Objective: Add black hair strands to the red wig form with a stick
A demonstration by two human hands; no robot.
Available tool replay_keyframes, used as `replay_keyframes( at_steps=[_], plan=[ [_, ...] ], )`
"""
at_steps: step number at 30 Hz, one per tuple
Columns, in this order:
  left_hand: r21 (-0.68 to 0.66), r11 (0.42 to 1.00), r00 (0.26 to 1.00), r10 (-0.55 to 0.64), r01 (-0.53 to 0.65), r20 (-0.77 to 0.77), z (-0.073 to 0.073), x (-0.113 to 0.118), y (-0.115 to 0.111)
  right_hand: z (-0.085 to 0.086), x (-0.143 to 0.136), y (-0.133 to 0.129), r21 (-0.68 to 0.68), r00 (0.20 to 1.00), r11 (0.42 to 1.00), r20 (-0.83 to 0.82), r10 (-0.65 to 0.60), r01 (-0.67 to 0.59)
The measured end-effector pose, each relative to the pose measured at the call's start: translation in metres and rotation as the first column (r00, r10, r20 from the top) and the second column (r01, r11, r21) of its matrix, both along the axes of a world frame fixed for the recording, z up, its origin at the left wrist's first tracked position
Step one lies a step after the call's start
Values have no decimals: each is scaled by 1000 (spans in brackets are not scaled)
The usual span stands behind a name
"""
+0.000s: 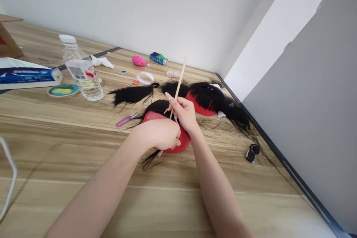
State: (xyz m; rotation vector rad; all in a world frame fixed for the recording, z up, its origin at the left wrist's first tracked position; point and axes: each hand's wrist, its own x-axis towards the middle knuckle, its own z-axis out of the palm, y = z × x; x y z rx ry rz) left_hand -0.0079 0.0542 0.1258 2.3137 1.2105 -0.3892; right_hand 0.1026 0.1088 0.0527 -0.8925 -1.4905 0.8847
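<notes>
My right hand pinches a thin wooden stick that rises up and slightly right, its lower end down at a red piece with black hair on it. My left hand lies over that red piece with its fingers curled in; it covers much of the piece, and what its fingertips grip is hidden. Strands of black hair stick out below my left hand. Behind my right hand, a second red piece carries more black hair.
A water bottle stands at the left, by a round painted disc. Purple snips, a black hair bundle, a tape roll and pink yarn lie beyond the hands. Keys are at the right.
</notes>
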Motion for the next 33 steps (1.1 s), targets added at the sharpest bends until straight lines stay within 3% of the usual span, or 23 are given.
replay_keyframes(
  at_steps=[19, 27, 33],
  plan=[
    [51, 998, 1000, -29, 29, -2, 4, 0, -5, -1, -2, -1, 27, 1000, 999, 15, -25, 25],
    [84, 996, 999, -17, 20, -29, -4, 2, -1, -2, -1, 0, 40, 999, 999, 26, -35, 34],
    [80, 997, 999, 0, 4, -47, -3, 2, -2, -3, -1, 0, 40, 999, 999, 31, -31, 29]
  ],
)
